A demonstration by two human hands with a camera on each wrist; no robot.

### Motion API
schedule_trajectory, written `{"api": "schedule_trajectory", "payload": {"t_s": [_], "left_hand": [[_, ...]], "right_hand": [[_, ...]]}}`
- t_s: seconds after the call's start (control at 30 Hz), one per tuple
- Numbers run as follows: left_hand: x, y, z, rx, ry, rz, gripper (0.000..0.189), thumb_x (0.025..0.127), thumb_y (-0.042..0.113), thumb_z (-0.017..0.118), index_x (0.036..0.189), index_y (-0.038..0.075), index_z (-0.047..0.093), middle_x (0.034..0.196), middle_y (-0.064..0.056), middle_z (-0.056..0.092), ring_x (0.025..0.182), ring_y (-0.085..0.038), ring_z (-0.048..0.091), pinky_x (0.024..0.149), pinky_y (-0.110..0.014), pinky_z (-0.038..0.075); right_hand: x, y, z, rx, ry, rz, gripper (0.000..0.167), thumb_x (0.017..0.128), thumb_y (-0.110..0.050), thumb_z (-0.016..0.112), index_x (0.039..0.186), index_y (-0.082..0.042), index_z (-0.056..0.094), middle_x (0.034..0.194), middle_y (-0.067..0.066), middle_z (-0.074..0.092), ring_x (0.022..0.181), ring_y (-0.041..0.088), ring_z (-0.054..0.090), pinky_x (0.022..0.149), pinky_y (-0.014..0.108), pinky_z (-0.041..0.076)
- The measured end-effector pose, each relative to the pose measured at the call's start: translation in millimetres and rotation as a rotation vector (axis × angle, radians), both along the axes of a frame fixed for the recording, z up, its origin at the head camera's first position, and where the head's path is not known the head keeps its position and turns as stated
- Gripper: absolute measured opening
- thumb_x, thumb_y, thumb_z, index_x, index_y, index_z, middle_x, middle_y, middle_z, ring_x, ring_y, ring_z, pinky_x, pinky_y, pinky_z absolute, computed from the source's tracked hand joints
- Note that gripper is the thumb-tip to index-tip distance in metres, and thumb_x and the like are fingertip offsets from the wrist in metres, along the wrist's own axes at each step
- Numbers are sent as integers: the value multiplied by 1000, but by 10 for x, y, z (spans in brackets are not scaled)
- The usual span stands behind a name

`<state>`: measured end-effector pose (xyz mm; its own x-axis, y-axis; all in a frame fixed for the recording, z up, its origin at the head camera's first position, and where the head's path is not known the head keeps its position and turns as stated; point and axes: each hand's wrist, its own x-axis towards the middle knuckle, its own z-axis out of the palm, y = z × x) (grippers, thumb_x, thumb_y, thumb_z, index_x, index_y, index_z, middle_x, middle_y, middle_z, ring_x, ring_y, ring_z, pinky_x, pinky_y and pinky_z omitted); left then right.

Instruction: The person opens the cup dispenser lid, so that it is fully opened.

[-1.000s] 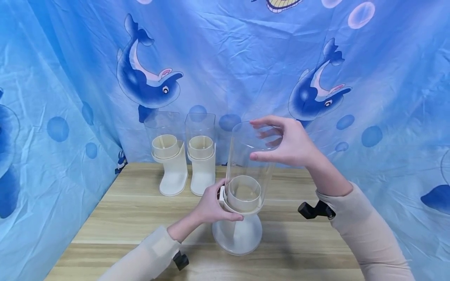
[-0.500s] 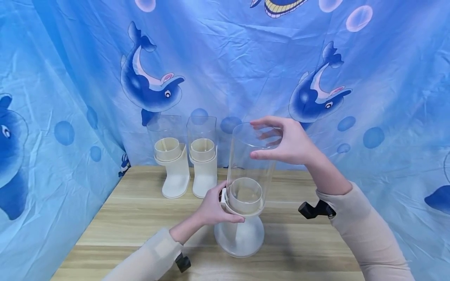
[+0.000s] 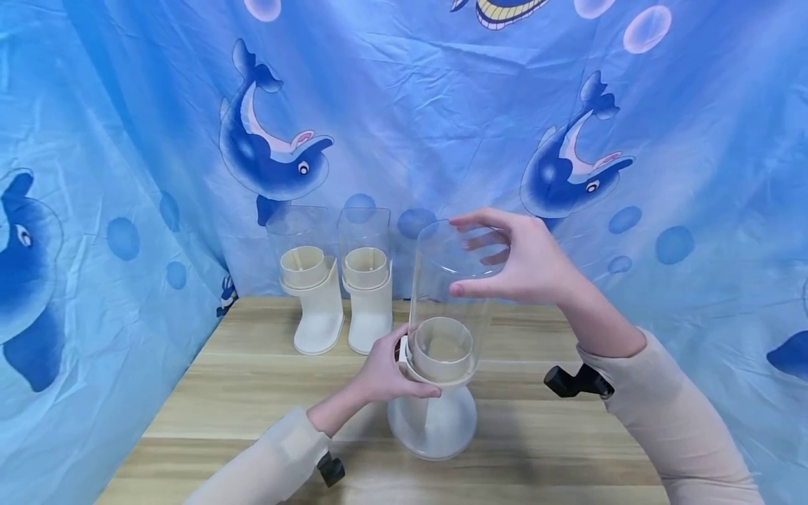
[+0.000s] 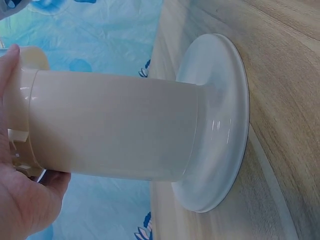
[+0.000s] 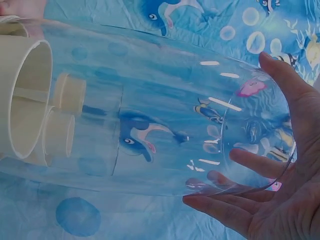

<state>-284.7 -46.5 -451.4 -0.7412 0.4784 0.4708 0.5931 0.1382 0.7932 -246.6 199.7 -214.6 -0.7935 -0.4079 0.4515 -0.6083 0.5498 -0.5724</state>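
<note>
A tall clear cylinder (image 3: 431, 298) stands upright around the cream ring (image 3: 444, 368) at the top of a pale stand (image 3: 435, 428). My left hand (image 3: 385, 372) grips the stand's collar from the left, thumb across the front. In the left wrist view, the stand's column (image 4: 112, 125) runs down to a round base (image 4: 215, 135) on the table. My right hand (image 3: 527, 256) holds the cylinder near its upper rim, thumb on the near side and fingers around the far side. The right wrist view shows the cylinder's wall (image 5: 165, 100) between thumb and fingers.
Two similar cream stands (image 3: 318, 319) (image 3: 370, 315) with clear upper containers stand at the back left of the wooden table (image 3: 252, 393). A blue curtain (image 3: 435, 126) with dolphin prints hangs close behind the table and along both sides. Dark wrist mounts (image 3: 577, 381) stick out below the sleeves.
The head view has shifted slightly, moving the scene a little right. Both hands keep their places on the stand and cylinder; the right forearm has swung slightly to the right.
</note>
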Motion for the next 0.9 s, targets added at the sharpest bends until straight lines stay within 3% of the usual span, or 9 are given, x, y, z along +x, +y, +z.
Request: {"api": "schedule_trajectory", "payload": {"t_s": [0.23,0.53,0.73,0.9], "left_hand": [[3,7,9,4,-17,-2,97,61,25,104,146,15,57,130,-4,72,115,-19,70,98,-27,59],[6,19,11,16,-68,-7,107,60,23,104,153,14,52,137,-5,70,118,-20,69,100,-28,58],[6,23,10,27,-45,-16,107,59,22,104,153,14,53,138,-7,69,120,-23,69,101,-28,57],[-6,15,10,14,-46,-15,106,61,23,103,153,14,52,138,-6,69,121,-23,69,101,-28,57]], "right_hand": [[18,61,142,-48,-11,-11,72,77,-19,97,142,-24,67,140,-1,70,117,16,74,89,35,66],[65,312,343,-126,14,-69,62,84,-14,91,141,-19,68,143,5,68,111,6,73,88,19,63],[27,549,418,-133,42,-173,63,85,-17,91,144,-21,67,148,2,66,113,-2,71,83,12,60],[-68,706,388,-44,49,-320,68,87,-36,90,148,-27,63,156,3,60,127,14,69,78,4,54]]}}
